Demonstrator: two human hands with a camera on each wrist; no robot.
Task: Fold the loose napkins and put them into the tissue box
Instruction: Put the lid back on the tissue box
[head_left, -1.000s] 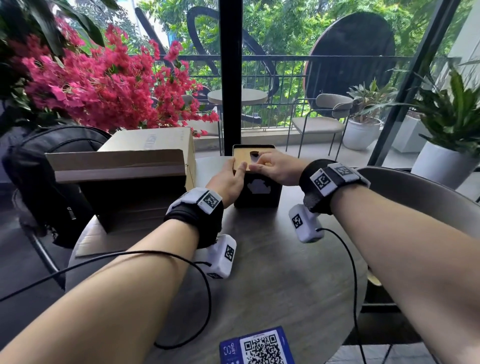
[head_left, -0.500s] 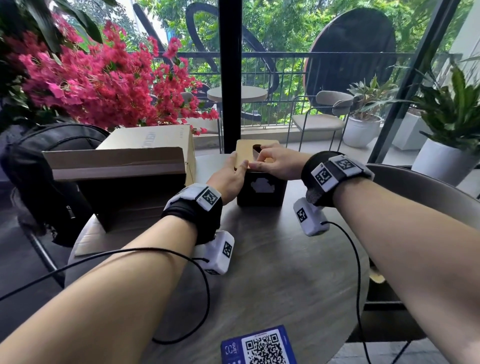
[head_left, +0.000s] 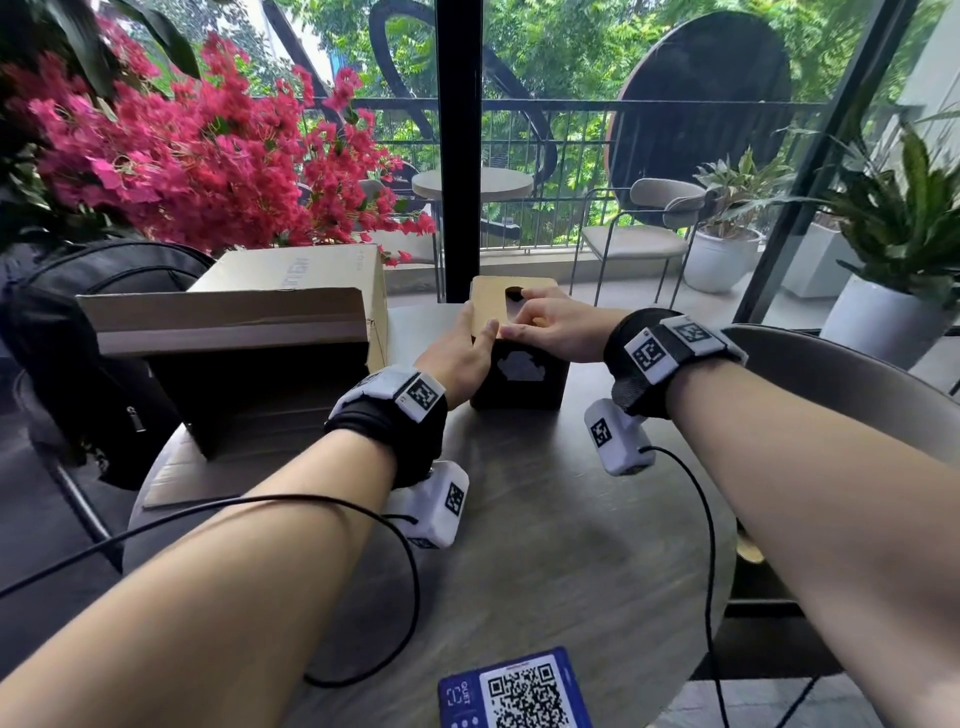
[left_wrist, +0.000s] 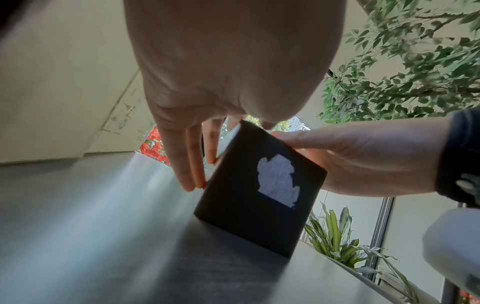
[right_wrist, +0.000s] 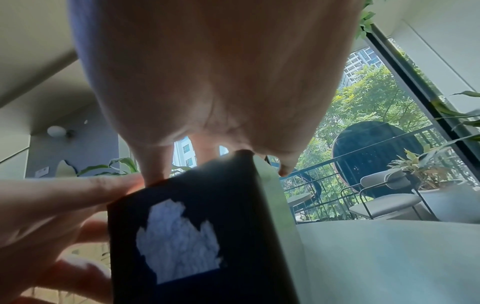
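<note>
The tissue box (head_left: 519, 387) is a dark cube with a wooden lid (head_left: 491, 304), standing at the far side of the round table (head_left: 545, 545). White napkins (head_left: 521, 366) show through a cloud-shaped window in its front; they also show in the left wrist view (left_wrist: 279, 181) and the right wrist view (right_wrist: 179, 242). My left hand (head_left: 462, 353) grips the box's left side, thumb on the front top edge. My right hand (head_left: 550, 327) rests on the lid with curled fingers beside the dark hole (head_left: 513, 293), thumb at the front edge. No loose napkin is in view.
An open cardboard box (head_left: 249, 332) stands just left of the tissue box, with a black backpack (head_left: 78, 338) beyond it. Red flowers (head_left: 182, 156) hang over the back left. A blue QR card (head_left: 519, 691) lies at the near edge. A chair back (head_left: 857, 384) curves along the right.
My right fingers have drawn back from inside the lid's hole to its rim. More of the wooden lid shows than before. My left hand keeps its hold on the box's left side.
</note>
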